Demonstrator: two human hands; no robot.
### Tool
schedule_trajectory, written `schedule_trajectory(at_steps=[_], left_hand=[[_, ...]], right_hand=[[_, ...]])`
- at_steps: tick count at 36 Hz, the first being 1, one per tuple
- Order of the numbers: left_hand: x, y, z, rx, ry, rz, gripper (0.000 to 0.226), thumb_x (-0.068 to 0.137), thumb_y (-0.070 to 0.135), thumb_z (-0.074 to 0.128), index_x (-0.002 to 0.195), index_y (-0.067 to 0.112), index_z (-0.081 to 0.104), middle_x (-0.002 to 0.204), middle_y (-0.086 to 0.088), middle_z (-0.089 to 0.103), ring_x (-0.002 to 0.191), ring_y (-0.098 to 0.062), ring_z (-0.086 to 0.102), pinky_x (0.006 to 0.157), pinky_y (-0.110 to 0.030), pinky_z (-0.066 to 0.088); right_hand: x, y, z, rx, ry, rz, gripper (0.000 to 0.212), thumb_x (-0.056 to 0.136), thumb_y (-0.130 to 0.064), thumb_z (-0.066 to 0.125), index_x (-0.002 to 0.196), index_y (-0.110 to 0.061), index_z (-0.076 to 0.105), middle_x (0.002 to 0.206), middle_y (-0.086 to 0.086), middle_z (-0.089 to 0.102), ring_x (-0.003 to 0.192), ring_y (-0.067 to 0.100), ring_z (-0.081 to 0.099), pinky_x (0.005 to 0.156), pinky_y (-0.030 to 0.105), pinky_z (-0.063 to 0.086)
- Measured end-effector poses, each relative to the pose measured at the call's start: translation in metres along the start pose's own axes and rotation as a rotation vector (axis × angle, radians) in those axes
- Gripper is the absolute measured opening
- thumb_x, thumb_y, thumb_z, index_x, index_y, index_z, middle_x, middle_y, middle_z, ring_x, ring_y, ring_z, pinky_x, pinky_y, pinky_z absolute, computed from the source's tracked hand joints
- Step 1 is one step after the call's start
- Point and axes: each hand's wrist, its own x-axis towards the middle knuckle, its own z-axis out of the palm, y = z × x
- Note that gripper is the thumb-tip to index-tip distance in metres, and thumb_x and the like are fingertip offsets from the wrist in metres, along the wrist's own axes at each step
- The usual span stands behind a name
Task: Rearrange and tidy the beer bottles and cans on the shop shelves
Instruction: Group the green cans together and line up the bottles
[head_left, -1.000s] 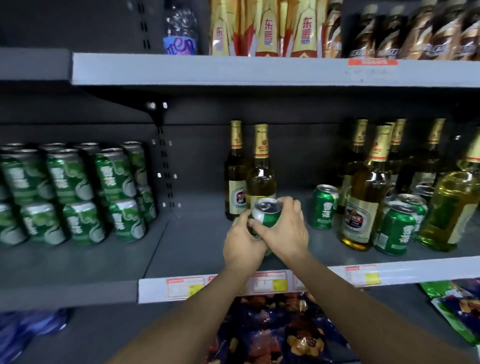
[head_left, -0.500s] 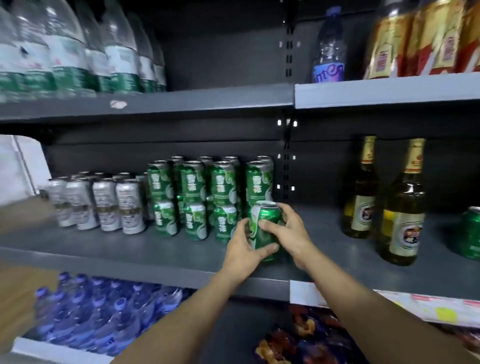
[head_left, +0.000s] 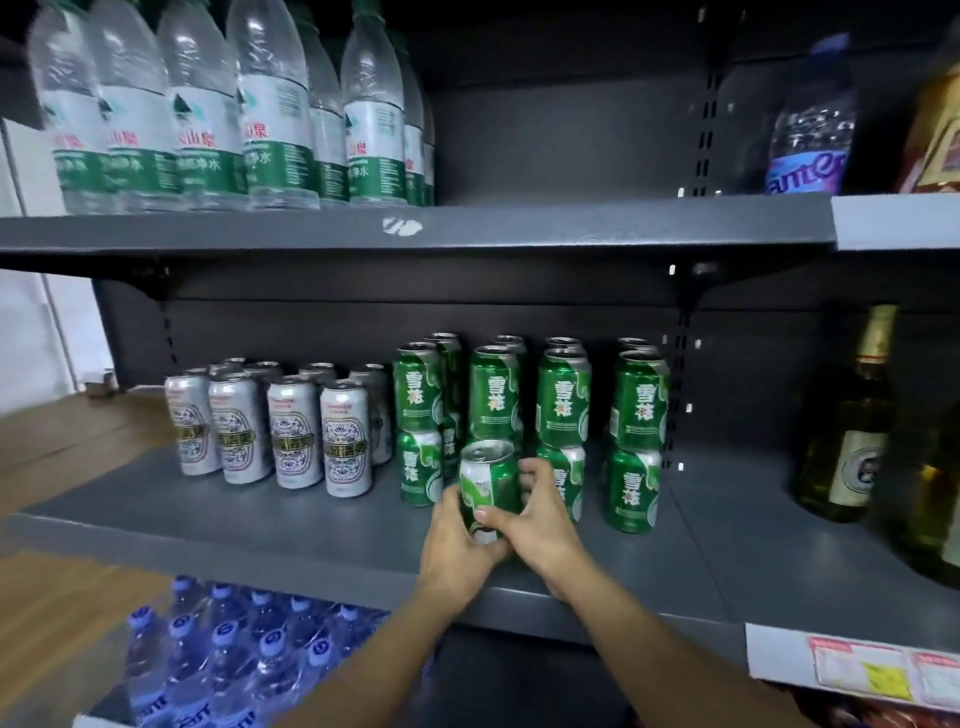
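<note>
1. Both hands hold one green can (head_left: 488, 486) just above the gray shelf (head_left: 311, 525), near its front edge.
2. The left hand (head_left: 457, 540) wraps the can from 8 o'clock. The right hand (head_left: 540, 519) wraps it from 4 o'clock, with the thumb across the front.
3. The can leans a little and its top shows.
4. Right behind the can, at 12 o'clock, stand the green stacks (head_left: 530, 431), two cans high. They are very close to the can and block the way back.
5. One stack is partly hidden by the can and the right hand.
6. At 9 o'clock from the can stand the silver cans (head_left: 291, 431), in rows.
7. At 3 o'clock, well apart, stands a beer bottle (head_left: 852, 431) with a gold neck.
8. On the top shelf (head_left: 519, 228), at 11 o'clock, stand water bottles (head_left: 223, 114).
9. At 7 o'clock, below the shelf, lie packs of blue-capped bottles (head_left: 234, 649).
</note>
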Motion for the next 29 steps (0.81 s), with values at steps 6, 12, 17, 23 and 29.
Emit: schedule_trajectory(at_steps=[6, 12, 17, 23, 29], left_hand=[[0.022, -0.019, -0.053, -0.187, -0.207, -0.047, 0.061, 0.071, 0.001, 0.079, 0.122, 0.021, 0.052, 0.106, 0.004, 0.068, 0.092, -0.004, 0.064, 0.074, -0.013, 0.049], [0.042, -0.049, -0.078, 0.192, -0.024, 0.013, 0.079, 0.057, 0.032, 0.086, 0.121, 0.032, 0.039, 0.111, 0.012, 0.061, 0.098, -0.013, 0.061, 0.084, -0.032, 0.05], [0.059, -0.072, -0.096, 0.225, -0.105, 0.058, 0.081, 0.057, 0.04, 0.076, 0.128, 0.024, 0.04, 0.117, 0.002, 0.053, 0.103, -0.019, 0.058, 0.086, -0.034, 0.049], [0.08, -0.093, -0.116, 0.108, -0.285, 0.064, 0.065, 0.065, 0.016, 0.083, 0.119, 0.019, 0.048, 0.109, 0.001, 0.061, 0.099, -0.01, 0.061, 0.083, -0.016, 0.047], [0.076, -0.098, -0.109, 0.01, -0.217, 0.089, 0.057, 0.062, 0.015, 0.082, 0.105, 0.029, 0.047, 0.099, 0.011, 0.067, 0.091, -0.004, 0.064, 0.086, -0.03, 0.052]], right_hand=[[0.014, -0.002, 0.024, 0.265, -0.133, 0.106, 0.067, 0.079, -0.009, 0.075, 0.136, -0.013, 0.041, 0.133, 0.011, 0.057, 0.119, 0.021, 0.057, 0.1, 0.034, 0.047], [0.015, -0.005, 0.074, 0.153, -0.113, 0.086, 0.05, 0.077, -0.014, 0.08, 0.115, -0.023, 0.05, 0.113, 0.0, 0.065, 0.102, 0.016, 0.065, 0.088, 0.029, 0.054], [0.018, -0.004, 0.115, 0.008, 0.109, -0.022, 0.056, 0.073, -0.004, 0.08, 0.112, -0.019, 0.043, 0.104, -0.007, 0.06, 0.09, 0.002, 0.06, 0.089, 0.025, 0.051], [0.02, 0.008, 0.128, 0.082, 0.088, 0.002, 0.061, 0.078, 0.009, 0.07, 0.13, -0.008, 0.044, 0.126, 0.01, 0.058, 0.111, 0.016, 0.06, 0.091, 0.016, 0.049], [0.018, 0.017, 0.131, -0.037, 0.125, 0.041, 0.068, 0.083, -0.011, 0.073, 0.142, -0.021, 0.041, 0.128, 0.004, 0.051, 0.107, 0.011, 0.056, 0.093, 0.022, 0.048]])
